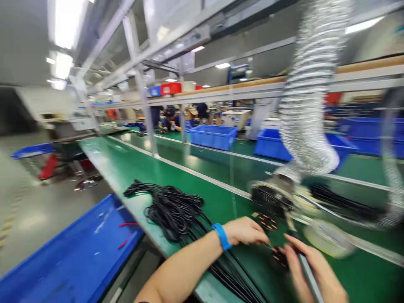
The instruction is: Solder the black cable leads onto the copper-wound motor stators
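My left hand (248,231), with a blue band at the wrist, has its fingers pinched near a thin wire end beside a small dark round part with copper-coloured pads (280,257). My right hand (315,269) is wrapped round a grey pen-like tool (309,275), whose tip points up and away. Just beyond the hands, another such round part (267,221) lies on the green bench. A bundle of black cables (176,210) rests left of my left hand, its strands running under my forearm toward the bottom edge.
A silver flexible duct (309,92) hangs down to the bench at the right. Near it sits a blurred clear disc (330,238). Blue bins (213,136) stand across the green bench (126,164). A large blue tray (78,252) is at lower left. People are seated far off.
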The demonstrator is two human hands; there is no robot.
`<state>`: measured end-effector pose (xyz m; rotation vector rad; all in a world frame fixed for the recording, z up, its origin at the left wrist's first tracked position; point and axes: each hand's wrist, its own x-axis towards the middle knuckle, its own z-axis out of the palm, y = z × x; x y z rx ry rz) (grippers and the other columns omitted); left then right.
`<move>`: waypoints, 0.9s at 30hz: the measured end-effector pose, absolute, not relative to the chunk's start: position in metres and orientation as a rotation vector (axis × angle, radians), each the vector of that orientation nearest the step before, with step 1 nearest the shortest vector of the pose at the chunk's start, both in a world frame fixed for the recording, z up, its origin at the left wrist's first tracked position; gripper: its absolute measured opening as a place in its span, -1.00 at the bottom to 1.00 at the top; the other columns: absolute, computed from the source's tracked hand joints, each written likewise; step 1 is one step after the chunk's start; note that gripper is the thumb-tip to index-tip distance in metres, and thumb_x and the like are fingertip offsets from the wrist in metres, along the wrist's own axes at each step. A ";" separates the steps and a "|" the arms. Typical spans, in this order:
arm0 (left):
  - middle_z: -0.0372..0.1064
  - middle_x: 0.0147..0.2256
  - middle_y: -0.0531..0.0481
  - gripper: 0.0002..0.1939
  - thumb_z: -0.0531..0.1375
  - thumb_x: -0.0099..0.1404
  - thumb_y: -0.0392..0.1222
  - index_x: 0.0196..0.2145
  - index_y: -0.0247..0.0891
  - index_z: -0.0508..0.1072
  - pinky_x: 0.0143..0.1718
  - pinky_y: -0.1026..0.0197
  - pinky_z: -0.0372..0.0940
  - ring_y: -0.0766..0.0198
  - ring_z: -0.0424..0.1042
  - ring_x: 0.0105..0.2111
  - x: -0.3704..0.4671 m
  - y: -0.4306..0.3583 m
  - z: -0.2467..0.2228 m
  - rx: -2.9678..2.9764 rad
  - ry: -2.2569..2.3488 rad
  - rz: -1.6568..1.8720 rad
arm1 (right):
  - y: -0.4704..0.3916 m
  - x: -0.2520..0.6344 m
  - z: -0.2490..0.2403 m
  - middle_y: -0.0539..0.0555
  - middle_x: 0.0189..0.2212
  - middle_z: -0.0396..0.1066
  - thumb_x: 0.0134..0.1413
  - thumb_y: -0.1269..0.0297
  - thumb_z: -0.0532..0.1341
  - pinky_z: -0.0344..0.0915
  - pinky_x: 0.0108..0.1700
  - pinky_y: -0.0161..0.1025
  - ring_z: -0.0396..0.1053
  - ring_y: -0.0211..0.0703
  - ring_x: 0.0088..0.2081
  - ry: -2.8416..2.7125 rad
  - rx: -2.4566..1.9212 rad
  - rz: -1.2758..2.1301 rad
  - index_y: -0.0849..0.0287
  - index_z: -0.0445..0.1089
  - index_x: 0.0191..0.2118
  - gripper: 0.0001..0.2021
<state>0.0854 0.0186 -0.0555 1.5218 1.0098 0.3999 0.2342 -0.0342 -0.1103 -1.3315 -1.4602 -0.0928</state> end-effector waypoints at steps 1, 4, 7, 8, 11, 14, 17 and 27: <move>0.12 -0.63 0.14 -0.78 0.24 0.03 -0.13 -0.61 -0.29 0.32 -0.63 0.29 -0.15 0.47 0.00 -0.66 0.082 0.014 -0.053 1.517 1.042 0.399 | -0.058 0.244 -0.104 0.16 -0.25 0.51 0.19 -0.04 0.18 0.45 -0.19 -0.12 0.52 -0.01 -0.30 -1.490 -1.347 -0.026 0.04 0.48 -0.05 -0.65; 0.12 -0.63 0.17 -0.77 0.20 0.04 -0.08 -0.59 -0.29 0.31 -0.64 0.29 -0.22 0.49 -0.05 -0.68 0.079 0.012 -0.056 1.533 0.967 0.379 | -0.095 0.250 -0.090 0.10 -0.38 0.51 0.28 0.08 0.11 0.46 -0.24 -0.19 0.49 -0.11 -0.39 -1.415 -1.322 0.036 0.13 0.50 -0.15 -0.70; 0.13 -0.62 0.16 -0.77 0.18 0.04 -0.06 -0.57 -0.30 0.34 -0.65 0.29 -0.26 0.50 -0.08 -0.69 0.083 0.012 -0.063 1.535 0.934 0.358 | -0.099 0.248 -0.088 0.06 -0.48 0.48 0.32 0.15 0.06 0.43 -0.34 -0.23 0.47 -0.14 -0.44 -1.344 -1.301 -0.016 0.14 0.50 -0.30 -0.69; 0.13 -0.62 0.16 -0.77 0.17 0.04 -0.06 -0.57 -0.30 0.34 -0.65 0.28 -0.27 0.51 -0.09 -0.69 0.084 0.011 -0.064 1.532 0.931 0.345 | -0.100 0.248 -0.089 0.06 -0.50 0.47 0.32 0.17 0.05 0.41 -0.36 -0.23 0.46 -0.14 -0.45 -1.334 -1.291 -0.027 0.14 0.49 -0.33 -0.68; 0.11 -0.63 0.17 -0.78 0.15 0.03 -0.06 -0.56 -0.30 0.34 -0.66 0.29 -0.29 0.51 -0.12 -0.69 0.085 0.006 -0.062 1.515 0.946 0.320 | -0.105 0.248 -0.088 0.03 -0.54 0.46 0.32 0.23 0.03 0.39 -0.36 -0.23 0.45 -0.15 -0.47 -1.341 -1.249 -0.043 0.13 0.47 -0.39 -0.66; 0.12 -0.62 0.18 -0.77 0.15 0.03 -0.06 -0.54 -0.30 0.35 -0.66 0.30 -0.30 0.51 -0.13 -0.68 0.086 0.004 -0.058 1.499 0.964 0.312 | -0.111 0.247 -0.083 -0.02 -0.54 0.46 0.31 0.30 0.03 0.36 -0.34 -0.27 0.44 -0.21 -0.48 -1.385 -1.200 -0.079 0.13 0.46 -0.41 -0.68; 0.12 -0.62 0.18 -0.77 0.15 0.04 -0.05 -0.55 -0.29 0.33 -0.65 0.30 -0.31 0.52 -0.13 -0.69 0.086 0.005 -0.057 1.500 0.962 0.310 | -0.112 0.246 -0.079 -0.05 -0.52 0.46 0.28 0.36 0.03 0.32 -0.34 -0.30 0.43 -0.26 -0.47 -1.414 -1.158 -0.126 0.13 0.45 -0.41 -0.70; 0.12 -0.62 0.18 -0.78 0.15 0.04 -0.06 -0.54 -0.28 0.30 -0.65 0.30 -0.30 0.53 -0.12 -0.70 0.086 0.003 -0.057 1.491 0.970 0.312 | -0.109 0.245 -0.080 -0.07 -0.49 0.48 0.29 0.39 0.03 0.29 -0.32 -0.32 0.45 -0.29 -0.44 -1.453 -1.154 -0.111 0.13 0.45 -0.40 -0.70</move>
